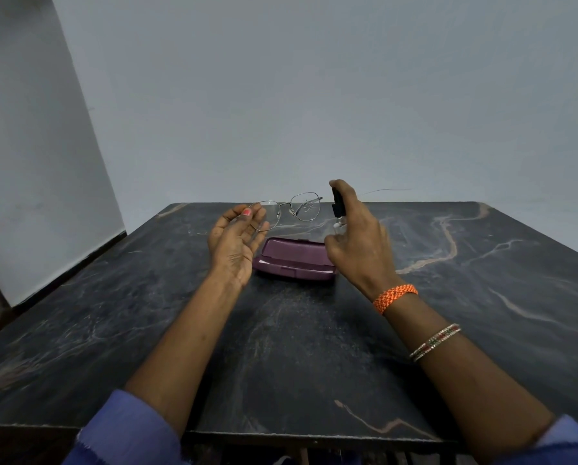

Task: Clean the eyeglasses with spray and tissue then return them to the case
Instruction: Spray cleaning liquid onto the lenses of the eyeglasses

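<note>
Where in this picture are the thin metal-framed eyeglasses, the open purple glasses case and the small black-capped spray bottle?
Thin metal-framed eyeglasses [306,206]: head view, on the droplet-speckled lens nearer the bottle.
Open purple glasses case [294,255]: head view, on the lid's inner face.
Small black-capped spray bottle [337,203]: head view, on the black cap.

Blue sleeves [130,427] pushed up both forearms; above the orange braided wristband [395,298], thin beaded bangles [435,342]; one pink-painted nail [246,212].

Dark veined stone table [314,347], pale grey wall [314,95], dark baseboard [79,260] at left
</note>
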